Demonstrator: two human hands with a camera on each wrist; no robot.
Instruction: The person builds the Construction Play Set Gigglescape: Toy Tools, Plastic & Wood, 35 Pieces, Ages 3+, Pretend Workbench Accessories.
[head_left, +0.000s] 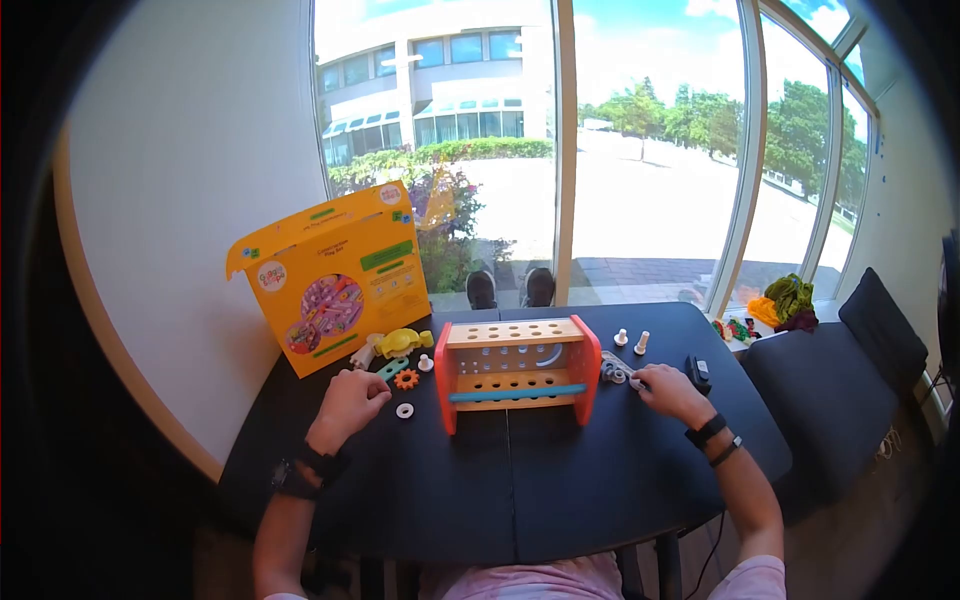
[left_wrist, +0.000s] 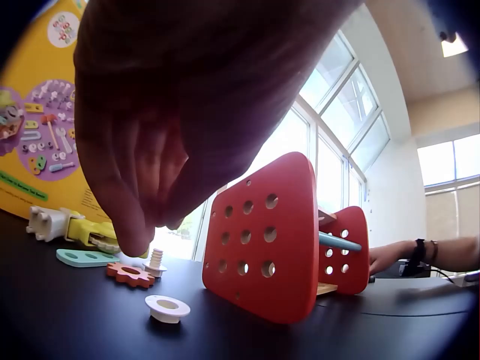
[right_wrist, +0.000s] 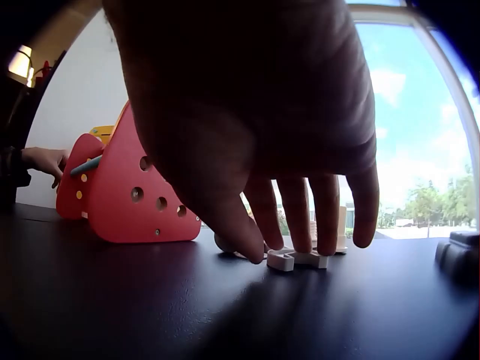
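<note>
My left hand [head_left: 355,402] hovers with loosely bent fingers just above an orange gear [head_left: 406,379] and a teal strip with holes [head_left: 392,369]. Nothing shows between its fingertips in the left wrist view. A white screw [left_wrist: 155,262] stands behind the gear, and a white ring [left_wrist: 167,307] lies nearer. My right hand [head_left: 675,393] reaches down, fingers fairly straight, to a pale grey wrench-like piece [right_wrist: 296,259] lying on the table. Its fingertips are right at that piece. Between the hands stands a wooden toy workbench [head_left: 515,383] with red sides and a blue bar.
An orange toy box [head_left: 340,280] stands at the back left, with yellow pieces [head_left: 402,342] before it. Two pale screws [head_left: 641,343] stand behind the right hand. A small black device [head_left: 699,374] lies further right on the black table [head_left: 460,490].
</note>
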